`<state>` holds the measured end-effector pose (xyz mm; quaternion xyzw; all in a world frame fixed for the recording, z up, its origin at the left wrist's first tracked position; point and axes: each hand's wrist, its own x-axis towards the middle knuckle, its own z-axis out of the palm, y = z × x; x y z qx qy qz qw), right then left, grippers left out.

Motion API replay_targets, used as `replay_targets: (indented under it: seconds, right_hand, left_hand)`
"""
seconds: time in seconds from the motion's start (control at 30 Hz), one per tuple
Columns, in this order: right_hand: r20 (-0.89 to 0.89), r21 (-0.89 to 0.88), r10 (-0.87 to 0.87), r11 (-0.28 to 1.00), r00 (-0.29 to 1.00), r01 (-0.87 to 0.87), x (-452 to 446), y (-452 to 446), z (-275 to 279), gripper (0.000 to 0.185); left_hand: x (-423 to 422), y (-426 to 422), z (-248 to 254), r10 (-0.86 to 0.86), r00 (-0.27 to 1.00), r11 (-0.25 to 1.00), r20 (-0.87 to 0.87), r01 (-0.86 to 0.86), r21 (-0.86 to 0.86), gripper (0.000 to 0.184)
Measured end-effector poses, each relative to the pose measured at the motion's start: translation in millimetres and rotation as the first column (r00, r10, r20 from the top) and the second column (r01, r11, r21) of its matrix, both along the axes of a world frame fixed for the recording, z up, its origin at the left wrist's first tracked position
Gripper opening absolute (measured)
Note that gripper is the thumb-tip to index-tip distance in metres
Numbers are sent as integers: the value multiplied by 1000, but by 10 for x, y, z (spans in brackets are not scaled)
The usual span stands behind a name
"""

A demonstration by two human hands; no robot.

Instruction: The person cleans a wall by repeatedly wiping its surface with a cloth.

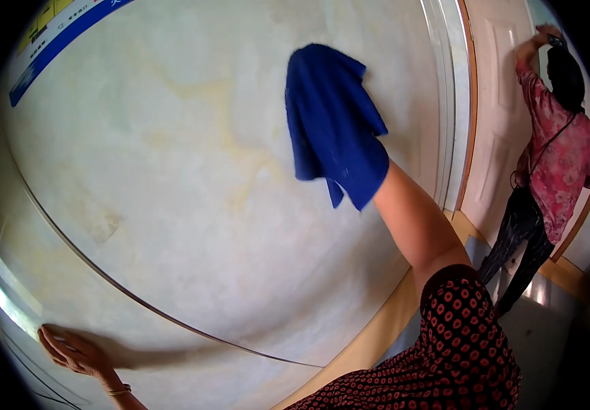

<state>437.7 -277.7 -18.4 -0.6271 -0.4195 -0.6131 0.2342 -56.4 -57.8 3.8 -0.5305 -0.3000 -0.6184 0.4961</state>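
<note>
A dark blue cloth (332, 119) is draped over my right hand and held against the pale marbled wall panel (172, 171). The hand and its fingers are hidden beneath it; my bare right forearm (414, 219) comes out below the cloth's ragged lower edge. Down at the lower left, my left hand (73, 352) rests flat on the panel's surface with its fingers stretched out and nothing held. A thin bracelet (119, 391) circles that wrist. A dark seam (128, 290) curves across the panel between the two hands.
A blue-and-white sign (69, 44) is fixed at the upper left. To the right, beyond the corner trim (471, 102), another person (558, 150) stands by a white door (493, 137), one arm raised. A yellowish border (370, 335) runs along the panel's base.
</note>
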Motion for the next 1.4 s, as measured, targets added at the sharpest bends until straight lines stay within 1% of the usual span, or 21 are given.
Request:
replay_targets:
  seconds: [0.03, 0.07, 0.1, 0.17, 0.2, 0.23, 0.27, 0.3, 0.33, 0.37, 0.43, 0.53, 0.6, 0.67, 0.77, 0.8, 0.93, 1.0, 1.1, 1.27, 1.4]
  right_hand:
    - [145, -45, -438, 893, 887, 448, 77, 68, 39, 36]
    - [249, 57, -653, 747, 715, 663, -173, -19, 91, 38]
    - [252, 69, -654, 747, 713, 661, -255, -26, 93, 38]
    - [77, -159, -687, 707, 723, 689, -372, -35, 119, 40]
    - [78, -142, -688, 709, 721, 691, -394, 21, 35, 40]
    - [3, -113, -383, 918, 924, 381, -349, 154, -127, 41]
    - [-50, -67, -21, 998, 999, 18, -282, 290, -271, 42]
    - [-88, -11, 348, 936, 933, -351, -261, 364, -319, 43]
    - [-136, 3, 500, 864, 855, -504, -374, 362, -338, 43]
    - [-142, 8, 536, 841, 832, -541, -435, 353, -276, 43]
    - [-97, 36, 520, 854, 849, -519, -482, 340, 13, 43]
    - [2, 125, 321, 940, 947, -318, -332, 368, 696, 43]
    - [11, 153, 250, 957, 968, -249, -245, 410, 927, 44]
    - [2, 133, 277, 952, 961, -275, -294, 425, 759, 44]
    - [-18, 99, 396, 915, 918, -392, -397, 404, 622, 44]
    - [-5, 103, 394, 914, 919, -392, -387, 390, 711, 44]
    - [42, 148, 259, 953, 965, -263, -156, 290, 1281, 45]
    - [32, 122, 289, 949, 957, -291, -120, 249, 1207, 45]
    - [20, 89, 388, 917, 922, -388, -150, 211, 1039, 45]
    - [50, 94, 324, 940, 945, -327, -42, 113, 1342, 46]
    - [77, 74, 293, 952, 953, -298, -9, 30, 1435, 46]
  left_hand:
    - [-24, 21, 3, 3, 1000, 1000, 13, -3, -11, 36]
    - [-45, 38, 7, 5, 1000, 1000, 17, -4, -5, 36]
    - [-51, 36, -3, -2, 1000, 1000, 15, 2, -4, 36]
    - [-67, 35, -15, -10, 1000, 1000, 26, 9, 12, 36]
    - [-91, 53, -26, -27, 1000, 1000, 12, 27, 7, 36]
    - [-106, 89, -39, -47, 999, 999, 2, 47, -2, 36]
    - [-117, 124, -52, -50, 999, 999, 20, 50, 5, 36]
    - [-142, 158, -52, -62, 998, 998, 17, 62, -2, 36]
    - [-156, 166, -61, -72, 997, 997, 12, 72, -8, 36]
    - [-166, 170, -59, -65, 998, 998, 17, 65, -4, 36]
    - [-153, 160, -50, -71, 997, 997, -5, 71, -9, 36]
    - [-183, 238, -68, -56, 998, 998, 7, 56, -26, 36]
    - [-199, 260, -44, -40, 999, 999, 8, 40, -21, 36]
    - [-169, 210, -24, -53, 999, 998, -5, 53, -35, 36]
    - [-118, 149, -16, -68, 998, 997, -4, 68, -45, 36]
    - [-112, 132, -22, -66, 998, 997, -1, 66, -49, 36]
    - [-69, 31, 26, -57, 998, 997, -16, 56, -56, 36]
    - [-2, -105, 16, -51, 998, 996, -21, 50, -71, 36]
    - [59, -220, 71, -72, 997, 994, -20, 70, -79, 37]
    - [108, -266, 71, -60, 997, 996, -42, 57, -74, 37]
    - [117, -279, 79, -63, 997, 995, -36, 60, -79, 37]
